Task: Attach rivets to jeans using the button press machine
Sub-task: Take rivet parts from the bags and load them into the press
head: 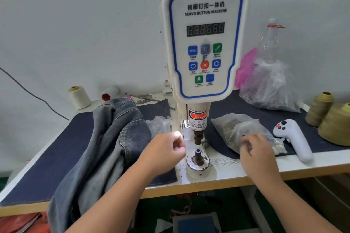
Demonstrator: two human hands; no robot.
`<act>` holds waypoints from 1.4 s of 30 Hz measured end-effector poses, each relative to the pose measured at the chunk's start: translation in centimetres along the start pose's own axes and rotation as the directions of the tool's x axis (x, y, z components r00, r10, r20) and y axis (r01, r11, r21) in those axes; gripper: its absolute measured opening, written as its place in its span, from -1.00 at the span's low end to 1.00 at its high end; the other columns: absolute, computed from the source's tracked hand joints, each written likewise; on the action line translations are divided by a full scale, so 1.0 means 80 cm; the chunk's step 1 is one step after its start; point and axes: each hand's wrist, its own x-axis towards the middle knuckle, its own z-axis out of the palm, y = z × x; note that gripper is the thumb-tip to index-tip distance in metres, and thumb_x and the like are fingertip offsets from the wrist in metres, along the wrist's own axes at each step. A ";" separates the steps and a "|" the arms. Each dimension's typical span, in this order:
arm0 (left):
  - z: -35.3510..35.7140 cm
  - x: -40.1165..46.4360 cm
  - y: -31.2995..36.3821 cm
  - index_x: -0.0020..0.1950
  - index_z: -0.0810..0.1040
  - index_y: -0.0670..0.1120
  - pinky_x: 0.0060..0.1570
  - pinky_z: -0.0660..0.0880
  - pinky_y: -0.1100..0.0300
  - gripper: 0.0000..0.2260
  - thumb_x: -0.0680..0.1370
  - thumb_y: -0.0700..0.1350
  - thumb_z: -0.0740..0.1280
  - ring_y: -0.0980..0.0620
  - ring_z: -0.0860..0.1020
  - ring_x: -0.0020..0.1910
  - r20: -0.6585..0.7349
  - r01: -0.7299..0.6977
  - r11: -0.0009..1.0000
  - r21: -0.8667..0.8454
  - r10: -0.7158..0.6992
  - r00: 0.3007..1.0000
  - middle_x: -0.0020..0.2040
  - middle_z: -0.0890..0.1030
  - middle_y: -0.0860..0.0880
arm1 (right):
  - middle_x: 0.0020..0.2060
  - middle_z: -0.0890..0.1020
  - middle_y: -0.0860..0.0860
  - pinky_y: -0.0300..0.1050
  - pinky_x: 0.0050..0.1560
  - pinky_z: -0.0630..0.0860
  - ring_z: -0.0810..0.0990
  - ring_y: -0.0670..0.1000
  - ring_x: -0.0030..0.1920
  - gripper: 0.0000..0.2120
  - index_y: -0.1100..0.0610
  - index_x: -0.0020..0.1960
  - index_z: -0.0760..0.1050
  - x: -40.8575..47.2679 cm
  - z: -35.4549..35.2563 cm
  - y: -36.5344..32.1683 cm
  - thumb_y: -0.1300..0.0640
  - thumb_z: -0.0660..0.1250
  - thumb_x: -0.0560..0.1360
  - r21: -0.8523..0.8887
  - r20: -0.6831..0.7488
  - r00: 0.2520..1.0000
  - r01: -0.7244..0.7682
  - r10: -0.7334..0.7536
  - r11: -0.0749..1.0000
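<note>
No rivet is seen on the blue-grey denim jeans (106, 138) yet, so the job looks to be at its start. The jeans are heaped on the left part of the dark-covered white counter (265, 168) and hang over its front edge; they are not under the white button press machine with the blue-edged panel (205, 43). The small dark round post at the machine's foot (198, 154) is bare, with no cloth laid on it, and whether a rivet sits on it is too small to tell. The left hand (166, 149) is held just beside the post, its fingers curled in as if a tiny part is pinched, but what is held cannot be told. The right hand (255, 149) is laid on the crinkly clear plastic bag of small metal parts (244, 130), fingers bent and feeling in it, so a rivet is likely being picked. Loading, placing the jeans and pressing are all left. Little room is found between post and press head, so fingers should be kept out. On the right, a white handheld controller (293, 138) lies near the front edge.
</note>
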 end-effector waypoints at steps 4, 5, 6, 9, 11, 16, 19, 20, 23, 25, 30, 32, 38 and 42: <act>-0.004 0.006 -0.032 -0.23 0.50 0.03 -0.23 0.46 0.17 -0.91 0.47 -0.12 0.32 0.14 0.49 -0.29 -0.156 0.110 0.992 0.069 -0.098 0.983 -0.32 0.57 0.07 | -0.11 0.57 0.03 -0.05 -0.07 0.38 0.36 -0.01 -0.06 -0.82 0.15 -0.10 0.62 0.030 -0.025 0.010 0.30 0.25 0.51 -0.222 -0.020 1.000 -0.012 0.008 0.975; -0.002 0.007 -0.040 -0.22 0.49 0.02 -0.22 0.44 0.18 -0.92 0.47 -0.12 0.33 0.15 0.49 -0.26 -0.190 0.130 0.988 0.082 -0.113 0.975 -0.30 0.56 0.08 | -0.14 0.58 0.02 -0.06 -0.12 0.42 0.40 0.01 -0.09 -0.79 0.12 -0.10 0.64 0.037 -0.031 0.011 0.28 0.23 0.52 -0.280 0.062 0.997 -0.024 0.043 0.960; 0.001 0.008 -0.048 -0.20 0.49 0.03 -0.22 0.42 0.20 -0.92 0.48 -0.13 0.33 0.16 0.48 -0.23 -0.218 0.144 0.985 0.091 -0.122 0.968 -0.28 0.54 0.09 | -0.17 0.59 0.01 -0.08 -0.18 0.45 0.47 0.01 -0.13 -0.76 0.08 -0.09 0.65 0.044 -0.036 0.010 0.24 0.21 0.53 -0.340 0.169 0.981 -0.035 0.098 0.940; 0.013 0.001 -0.069 -0.16 0.49 0.03 -0.19 0.38 0.23 -0.90 0.49 -0.17 0.33 0.14 0.46 -0.19 -0.270 0.119 0.986 0.114 -0.085 0.959 -0.23 0.50 0.13 | -0.19 0.61 -0.06 -0.13 -0.23 0.48 0.56 -0.03 -0.17 -0.77 -0.03 -0.04 0.61 0.056 -0.038 0.005 0.11 0.17 0.61 -0.489 0.393 0.898 0.022 0.198 0.872; 0.020 -0.005 -0.080 -0.14 0.53 -0.03 -0.14 0.42 0.17 -0.91 0.48 -0.22 0.35 0.07 0.46 -0.18 -0.300 0.059 0.986 0.157 -0.010 0.954 -0.23 0.50 0.11 | -0.14 0.61 -0.07 -0.05 -0.04 0.52 0.57 -0.01 -0.09 -0.81 -0.09 0.03 0.57 0.059 -0.037 0.000 0.03 0.17 0.63 -0.493 0.441 0.877 0.060 0.190 0.868; 0.027 -0.006 -0.089 -0.10 0.56 -0.07 -0.13 0.43 0.16 -0.92 0.48 -0.24 0.36 0.04 0.45 -0.16 -0.352 0.033 0.983 0.180 0.033 0.935 -0.20 0.50 0.07 | 0.06 0.60 0.02 0.09 0.20 0.49 0.56 0.11 0.12 -0.79 -0.01 0.18 0.49 0.066 -0.034 -0.019 0.04 0.11 0.66 -0.577 0.515 0.805 0.072 0.294 0.814; 0.028 -0.005 -0.089 -0.10 0.56 -0.08 -0.13 0.43 0.15 -0.94 0.48 -0.23 0.35 0.04 0.46 -0.16 -0.343 0.040 0.981 0.189 0.028 0.939 -0.19 0.52 0.05 | 0.11 0.59 0.10 0.10 0.22 0.51 0.56 0.16 0.16 -0.75 0.10 0.24 0.49 0.071 -0.033 -0.032 0.09 0.12 0.65 -0.604 0.514 0.764 -0.002 0.391 0.797; 0.029 -0.005 -0.090 -0.10 0.56 -0.08 -0.13 0.43 0.15 -0.94 0.48 -0.23 0.35 0.04 0.46 -0.16 -0.345 0.043 0.982 0.184 0.023 0.938 -0.19 0.52 0.05 | 0.09 0.59 0.09 0.10 0.22 0.52 0.57 0.14 0.13 -0.74 0.10 0.23 0.50 0.073 -0.032 -0.034 0.10 0.12 0.64 -0.605 0.506 0.767 -0.011 0.395 0.796; 0.029 -0.004 -0.092 -0.10 0.55 -0.07 -0.12 0.44 0.15 -0.95 0.49 -0.21 0.35 0.06 0.46 -0.15 -0.346 0.049 0.983 0.175 0.015 0.938 -0.19 0.51 0.06 | 0.12 0.59 0.11 0.09 0.22 0.51 0.56 0.15 0.16 -0.73 0.11 0.24 0.51 0.070 -0.028 -0.031 0.09 0.12 0.63 -0.596 0.480 0.774 -0.057 0.412 0.801; 0.029 -0.003 -0.093 -0.10 0.55 -0.07 -0.11 0.44 0.15 -0.96 0.49 -0.20 0.35 0.06 0.46 -0.16 -0.348 0.049 0.982 0.181 0.017 0.937 -0.19 0.51 0.06 | 0.02 0.60 0.11 0.02 0.03 0.54 0.59 0.15 0.04 -0.75 0.16 0.16 0.53 0.069 -0.024 -0.023 0.14 0.14 0.61 -0.538 0.441 0.831 -0.056 0.337 0.841; 0.030 -0.003 -0.094 -0.12 0.55 -0.06 -0.12 0.45 0.14 -0.96 0.49 -0.20 0.35 0.06 0.46 -0.17 -0.351 0.054 0.982 0.179 0.012 0.936 -0.20 0.51 0.06 | -0.14 0.55 0.03 -0.05 -0.18 0.48 0.52 0.07 -0.16 -0.79 0.12 0.08 0.56 0.069 -0.026 -0.009 0.15 0.16 0.58 -0.563 0.375 0.895 0.013 0.242 0.826; 0.031 -0.003 -0.094 -0.13 0.54 -0.06 -0.13 0.45 0.13 -0.95 0.48 -0.20 0.35 0.06 0.46 -0.18 -0.350 0.052 0.983 0.176 0.013 0.937 -0.21 0.51 0.07 | -0.10 0.59 0.03 -0.02 -0.11 0.55 0.58 0.08 -0.11 -0.77 0.08 0.12 0.57 0.074 -0.029 -0.011 0.14 0.17 0.58 -0.583 0.395 0.881 0.021 0.260 0.812; 0.031 -0.002 -0.096 -0.12 0.54 -0.04 -0.11 0.46 0.14 -0.96 0.50 -0.18 0.34 0.07 0.47 -0.16 -0.344 0.057 0.981 0.187 0.011 0.939 -0.20 0.51 0.07 | 0.00 0.62 -0.01 -0.10 -0.02 0.58 0.62 0.03 -0.02 -0.70 -0.07 0.24 0.56 0.083 -0.033 -0.027 0.13 0.15 0.62 -0.643 0.463 0.798 0.001 0.387 0.766; 0.030 -0.003 -0.094 -0.13 0.54 -0.04 -0.13 0.44 0.17 -0.96 0.50 -0.17 0.34 0.07 0.46 -0.17 -0.344 0.055 0.981 0.186 0.013 0.939 -0.21 0.51 0.08 | -0.07 0.62 0.00 -0.09 -0.08 0.58 0.61 0.02 -0.08 -0.72 -0.08 0.21 0.56 0.079 -0.032 -0.022 0.08 0.12 0.63 -0.594 0.438 0.827 -0.029 0.353 0.804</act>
